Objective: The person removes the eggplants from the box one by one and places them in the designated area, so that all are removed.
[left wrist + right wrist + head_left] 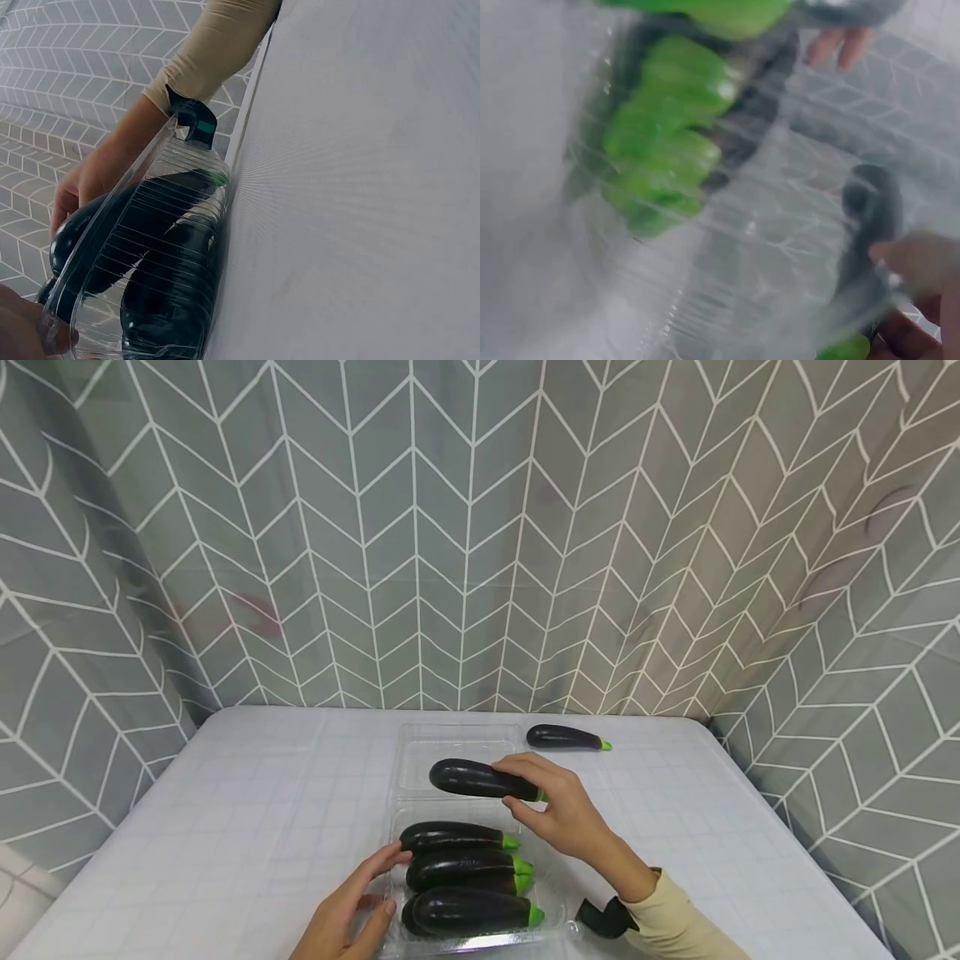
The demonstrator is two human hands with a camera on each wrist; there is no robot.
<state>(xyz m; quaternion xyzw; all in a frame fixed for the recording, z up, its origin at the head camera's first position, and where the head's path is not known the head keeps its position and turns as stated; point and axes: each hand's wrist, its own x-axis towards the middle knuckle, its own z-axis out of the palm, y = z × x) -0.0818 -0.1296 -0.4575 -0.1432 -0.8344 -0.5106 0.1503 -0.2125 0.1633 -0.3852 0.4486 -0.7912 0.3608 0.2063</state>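
My right hand (566, 806) grips a dark purple eggplant (480, 778) by its stem half, above the clear plastic container (551, 893). Its blunt end points left, and part of the green stem shows past the fingers. Inside the container's near half, several eggplants (472, 910) lie with green stems to the right. At the container's left edge, my left hand (348, 902) has its fingertips by the end of the farthest eggplant inside. In the left wrist view, the ribbed container wall (172, 187) covers part of the eggplants. The right wrist view is blurred through plastic.
Another eggplant (564, 737) lies on the white-covered table (285, 810), right of the container's open lid (457, 747). A black strap (603, 917) is at the right wrist. Grey curtains (450, 568) with white chevron lines stand behind and beside the table.
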